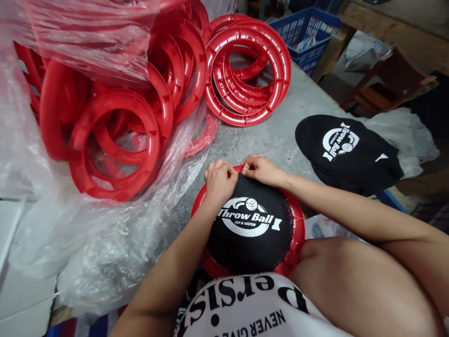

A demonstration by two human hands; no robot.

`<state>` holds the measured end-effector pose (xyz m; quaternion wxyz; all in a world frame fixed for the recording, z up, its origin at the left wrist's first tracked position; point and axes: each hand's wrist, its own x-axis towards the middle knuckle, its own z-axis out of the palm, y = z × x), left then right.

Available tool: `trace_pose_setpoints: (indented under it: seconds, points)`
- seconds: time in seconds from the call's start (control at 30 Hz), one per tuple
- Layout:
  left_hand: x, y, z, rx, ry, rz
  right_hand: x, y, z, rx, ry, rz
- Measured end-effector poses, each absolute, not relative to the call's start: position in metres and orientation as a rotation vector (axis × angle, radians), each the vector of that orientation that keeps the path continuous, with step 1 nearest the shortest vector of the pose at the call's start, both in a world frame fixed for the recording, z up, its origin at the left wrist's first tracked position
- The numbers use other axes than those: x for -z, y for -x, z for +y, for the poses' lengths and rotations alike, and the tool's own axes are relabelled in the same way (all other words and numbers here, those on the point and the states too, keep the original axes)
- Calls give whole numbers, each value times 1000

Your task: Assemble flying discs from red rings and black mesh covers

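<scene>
Tabletop (277,135), mesh edge (243,180) in both grips (220,179) (262,169)

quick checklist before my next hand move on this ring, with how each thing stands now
1. Left hand at the far edge of the black mesh: ok.
2. Right hand close beside it, at the same edge: ok.
3. Mesh printed side up: ok.
4. Mesh fastened all round the red ring: cannot tell, the hands and left forearm hide parts.
5. More printed black pieces within view, to the right: ok.
</scene>
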<state>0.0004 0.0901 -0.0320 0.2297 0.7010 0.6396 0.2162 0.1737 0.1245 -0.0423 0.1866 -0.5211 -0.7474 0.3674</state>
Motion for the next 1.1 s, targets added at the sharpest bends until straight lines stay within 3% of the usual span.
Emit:
trace_pose_setpoints:
  seconds: [1.1]
  points:
    - [33,2,92,-527,-2001,1772,48,-168,124,-870,1606,-2173]
